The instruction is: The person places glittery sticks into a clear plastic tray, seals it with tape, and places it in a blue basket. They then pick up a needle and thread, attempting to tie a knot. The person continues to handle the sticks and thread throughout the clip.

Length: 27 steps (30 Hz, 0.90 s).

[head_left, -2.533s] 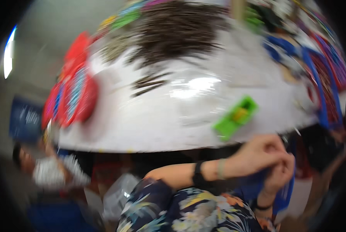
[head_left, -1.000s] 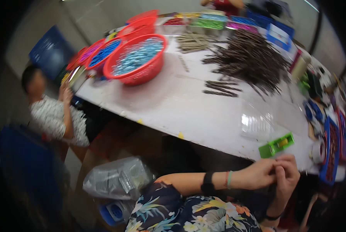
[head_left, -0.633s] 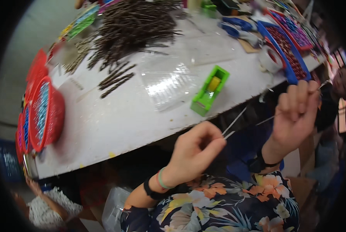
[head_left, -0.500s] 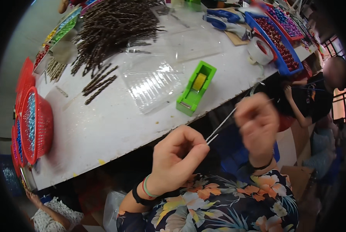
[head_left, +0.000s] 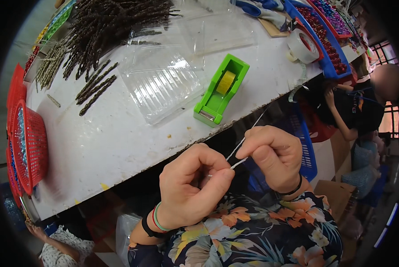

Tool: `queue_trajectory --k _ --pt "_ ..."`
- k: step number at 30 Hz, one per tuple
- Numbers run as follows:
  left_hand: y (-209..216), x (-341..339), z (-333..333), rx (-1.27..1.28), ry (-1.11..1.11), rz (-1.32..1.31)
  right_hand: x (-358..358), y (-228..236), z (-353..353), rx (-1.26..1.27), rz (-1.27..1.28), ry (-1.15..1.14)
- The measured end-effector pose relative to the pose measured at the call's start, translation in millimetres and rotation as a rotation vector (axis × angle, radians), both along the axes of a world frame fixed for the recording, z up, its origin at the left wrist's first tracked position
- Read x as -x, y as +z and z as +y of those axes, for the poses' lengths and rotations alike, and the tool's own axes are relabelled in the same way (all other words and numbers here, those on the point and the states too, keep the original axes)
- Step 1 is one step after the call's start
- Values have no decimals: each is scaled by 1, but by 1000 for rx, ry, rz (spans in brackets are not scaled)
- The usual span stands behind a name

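Between my two hands runs a thin white cord (head_left: 238, 163), just off the table's near edge. My left hand (head_left: 194, 184) is closed, with thumb and forefinger pinching the cord. My right hand (head_left: 273, 155) holds the cord's short end between thumb and forefinger, close beside the left. Another length of the cord slants up past the right fingertips toward the table edge. A green tape dispenser (head_left: 221, 89) with a yellow roll stands on the table above my hands. Left of it lie clear plastic trays (head_left: 164, 84).
Dark twisted strands (head_left: 115, 31) are heaped at the back, with several loose ones nearer. Red baskets (head_left: 37, 149) of beads stand at the left. At the right are a white tape roll (head_left: 303, 46), a blue bead tray (head_left: 326, 51) and a seated person (head_left: 355, 104). A blue basket (head_left: 304, 138) sits below the edge.
My right hand has come down and left, close to my left hand, and now pinches the short end of the cord. The view has shifted slightly.
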<state>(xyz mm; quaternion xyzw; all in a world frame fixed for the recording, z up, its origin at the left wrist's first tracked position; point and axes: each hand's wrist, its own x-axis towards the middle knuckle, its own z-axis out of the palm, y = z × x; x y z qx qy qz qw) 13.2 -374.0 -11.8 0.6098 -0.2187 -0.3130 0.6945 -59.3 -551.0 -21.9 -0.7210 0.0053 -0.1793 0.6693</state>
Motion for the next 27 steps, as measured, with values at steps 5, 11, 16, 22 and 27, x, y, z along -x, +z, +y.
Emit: queue_trajectory --k 5,11,16,22,27 --pt "-5 -2 0 20 30 22 -2 0 -3 -84 94 122" --pt "-11 -4 1 36 101 -124 -6 -6 8 3 37 39" --pt "-13 -4 2 46 142 -77 -9 -6 6 -19 96 71" --pt "-10 -6 3 -31 73 -97 -11 -3 1 79 124 122" --pt "-11 -6 6 1 52 -8 -11 -1 9 -76 157 -39"
